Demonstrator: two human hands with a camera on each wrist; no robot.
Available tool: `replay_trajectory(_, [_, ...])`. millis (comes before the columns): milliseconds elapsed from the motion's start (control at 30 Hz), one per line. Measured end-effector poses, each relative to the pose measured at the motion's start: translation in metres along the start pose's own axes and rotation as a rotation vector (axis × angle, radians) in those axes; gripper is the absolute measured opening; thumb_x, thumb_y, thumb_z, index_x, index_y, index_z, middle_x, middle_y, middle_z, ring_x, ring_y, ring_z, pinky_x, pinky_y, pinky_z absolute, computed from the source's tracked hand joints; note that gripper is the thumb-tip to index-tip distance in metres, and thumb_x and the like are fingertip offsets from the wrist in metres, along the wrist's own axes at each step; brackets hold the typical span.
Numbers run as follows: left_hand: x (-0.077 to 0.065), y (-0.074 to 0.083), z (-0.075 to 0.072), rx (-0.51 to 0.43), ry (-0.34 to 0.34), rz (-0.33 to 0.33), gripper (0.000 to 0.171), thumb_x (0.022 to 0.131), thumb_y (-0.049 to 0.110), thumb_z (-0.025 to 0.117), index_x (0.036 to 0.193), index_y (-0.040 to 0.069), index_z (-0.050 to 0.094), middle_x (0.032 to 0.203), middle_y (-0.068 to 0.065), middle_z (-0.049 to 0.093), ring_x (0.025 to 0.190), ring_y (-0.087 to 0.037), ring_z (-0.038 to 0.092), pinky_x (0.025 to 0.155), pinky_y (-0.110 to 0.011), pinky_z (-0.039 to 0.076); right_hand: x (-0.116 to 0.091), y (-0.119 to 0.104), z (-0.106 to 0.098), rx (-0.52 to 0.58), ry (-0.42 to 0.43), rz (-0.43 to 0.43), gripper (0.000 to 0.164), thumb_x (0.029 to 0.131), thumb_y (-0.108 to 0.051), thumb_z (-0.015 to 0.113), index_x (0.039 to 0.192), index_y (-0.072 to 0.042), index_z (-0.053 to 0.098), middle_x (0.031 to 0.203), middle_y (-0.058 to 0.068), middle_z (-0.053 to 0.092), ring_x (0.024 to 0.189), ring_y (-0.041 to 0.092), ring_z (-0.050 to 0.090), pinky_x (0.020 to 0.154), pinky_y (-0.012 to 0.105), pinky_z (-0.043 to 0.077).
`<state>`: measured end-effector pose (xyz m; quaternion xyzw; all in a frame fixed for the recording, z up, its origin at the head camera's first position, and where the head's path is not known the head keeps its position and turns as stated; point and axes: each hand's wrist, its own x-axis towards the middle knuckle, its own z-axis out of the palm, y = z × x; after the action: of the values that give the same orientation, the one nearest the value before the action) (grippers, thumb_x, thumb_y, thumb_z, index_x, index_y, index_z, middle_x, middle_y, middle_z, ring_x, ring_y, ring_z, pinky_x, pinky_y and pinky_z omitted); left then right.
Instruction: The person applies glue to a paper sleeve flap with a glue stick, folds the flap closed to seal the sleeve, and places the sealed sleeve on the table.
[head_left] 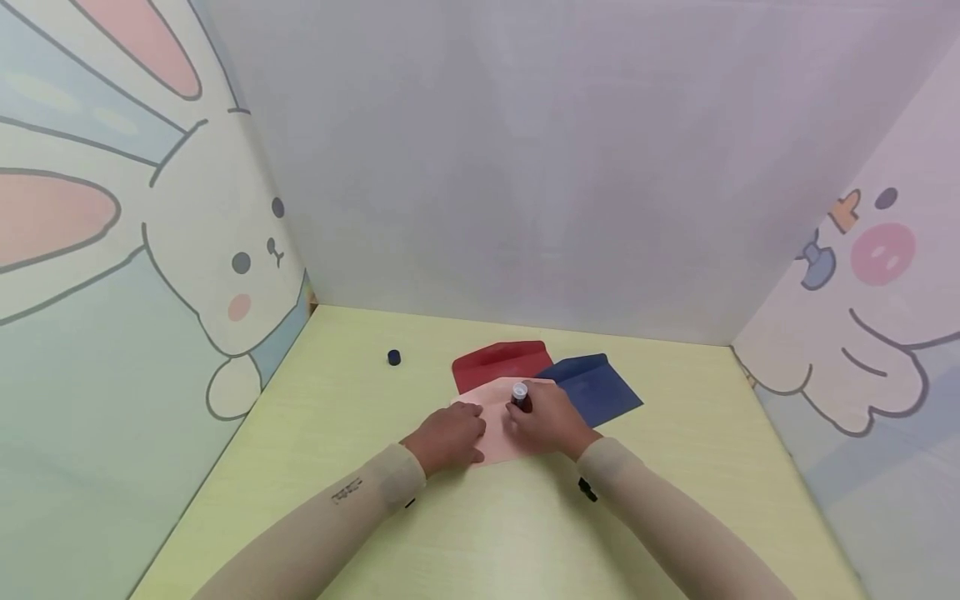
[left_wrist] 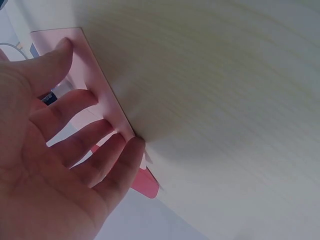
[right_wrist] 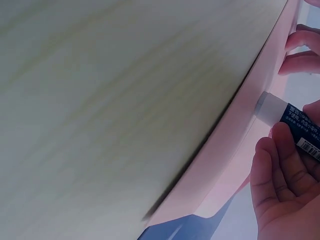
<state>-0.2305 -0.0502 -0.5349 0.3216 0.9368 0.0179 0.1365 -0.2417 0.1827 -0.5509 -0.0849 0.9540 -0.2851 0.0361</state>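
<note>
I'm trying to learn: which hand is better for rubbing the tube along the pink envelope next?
The right hand, probably: its fingers grip the tube over the pink envelope, while the left hand rests on the envelope.

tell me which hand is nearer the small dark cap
Left. The left hand rests on the pink envelope, nearer the person and to the right of the small dark cap; the right hand, gripping the glue stick, is farther to the right.

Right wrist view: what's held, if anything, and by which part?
Right hand holds a glue stick by its dark, labelled barrel; its white end faces the pink envelope.
</note>
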Motion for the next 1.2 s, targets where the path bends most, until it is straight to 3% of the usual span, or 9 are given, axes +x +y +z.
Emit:
replay_trajectory(700, [0.003, 0.000, 0.001, -0.007, -0.001, -0.009, 0.043, 0.103, 0.042, 0.094, 0.135, 0.015, 0.086, 0.161, -0.007, 0.076, 0.154, -0.029, 0.070, 0.126, -0.047, 0.062, -0.003, 0.010, -0.005, -0.031, 0.032, 0.021, 0.017, 0.108, -0.032, 0.086, 0.107, -0.018, 0.077, 0.098, 0.000, 0.076, 0.087, 0.018, 0.068, 0.085, 0.040, 0.062])
replay_trajectory(933, [0.003, 0.001, 0.000, 0.007, 0.015, 0.003, 0.039, 0.102, 0.041, 0.094, 0.131, 0.015, 0.087, 0.158, -0.007, 0.078, 0.151, -0.029, 0.071, 0.124, -0.046, 0.063, -0.003, 0.011, -0.004, 0.011, 0.071, 0.041, 0.018, 0.109, -0.034, 0.084, 0.111, -0.017, 0.076, 0.095, 0.000, 0.077, 0.086, 0.018, 0.067, 0.084, 0.038, 0.061])
replay_trajectory(1200, [0.002, -0.001, 0.000, 0.007, 0.026, 0.011, 0.036, 0.103, 0.040, 0.093, 0.128, 0.014, 0.087, 0.155, -0.007, 0.079, 0.146, -0.028, 0.073, 0.123, -0.044, 0.064, -0.001, 0.000, -0.002, 0.106, 0.104, 0.001, 0.018, 0.109, -0.034, 0.083, 0.113, -0.018, 0.077, 0.100, 0.000, 0.081, 0.089, 0.017, 0.070, 0.091, 0.042, 0.067])
